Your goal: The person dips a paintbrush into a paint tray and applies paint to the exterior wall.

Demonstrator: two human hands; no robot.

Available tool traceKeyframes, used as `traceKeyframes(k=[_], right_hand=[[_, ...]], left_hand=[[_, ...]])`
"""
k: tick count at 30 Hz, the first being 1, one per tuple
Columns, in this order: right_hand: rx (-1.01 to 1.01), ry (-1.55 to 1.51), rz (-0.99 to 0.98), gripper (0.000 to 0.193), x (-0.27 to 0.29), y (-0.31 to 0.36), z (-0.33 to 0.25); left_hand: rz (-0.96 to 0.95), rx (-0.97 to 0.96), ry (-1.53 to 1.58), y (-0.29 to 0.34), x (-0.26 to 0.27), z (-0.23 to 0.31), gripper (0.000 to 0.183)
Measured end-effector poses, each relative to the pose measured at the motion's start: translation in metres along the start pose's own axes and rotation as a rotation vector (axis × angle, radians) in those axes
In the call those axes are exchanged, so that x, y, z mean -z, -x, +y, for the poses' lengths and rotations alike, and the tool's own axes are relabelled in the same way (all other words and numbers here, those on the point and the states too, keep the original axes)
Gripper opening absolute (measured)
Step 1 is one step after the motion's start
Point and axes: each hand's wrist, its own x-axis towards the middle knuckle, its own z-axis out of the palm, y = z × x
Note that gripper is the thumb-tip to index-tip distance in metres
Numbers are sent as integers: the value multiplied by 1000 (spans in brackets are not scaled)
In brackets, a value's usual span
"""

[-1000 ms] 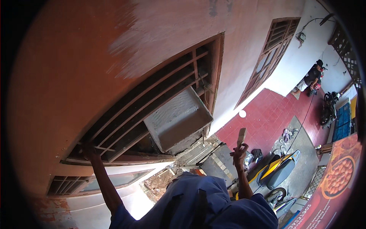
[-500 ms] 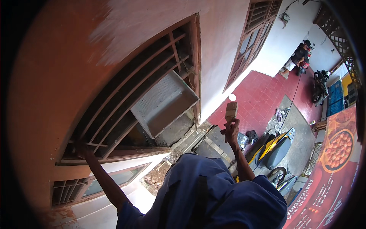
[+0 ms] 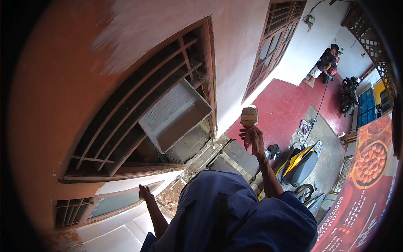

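Hands are held well apart, a brush point(image 3: 249, 117) gripped in the right hand point(image 3: 254, 138) and a shallow tray point(image 3: 180, 122) set between them.

In the head view, the brush handle is clasped by the right hand's bent fingers, some loosely fanned, and the broad head is pointed up the view. Nothing can be seen held by the left hand point(image 3: 145, 193), which is raised just below the window ledge point(image 3: 147, 169); how far it is opened cannot be told. The tray is set at the window bars point(image 3: 128, 154), left of the brush and up to the right of the left hand, its long side aligned roughly with the bars. Its near corner is approached most closely by the brush, though depth cannot be judged.
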Motion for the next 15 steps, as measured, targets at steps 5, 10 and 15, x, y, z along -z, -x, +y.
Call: traceKeyframes(k=[5,10,15], right_hand=[[119,216,-58,44,8,-18,-21],[317,680,-107,21,-4,-29,-24],[473,835,-80,22,-29,-37,-58]], left_hand=[[158,352,-258,21,123,-109,27],[-30,270,-776,11,199,-146,27],[-226,74,-1059,-19,203,-155,27]])
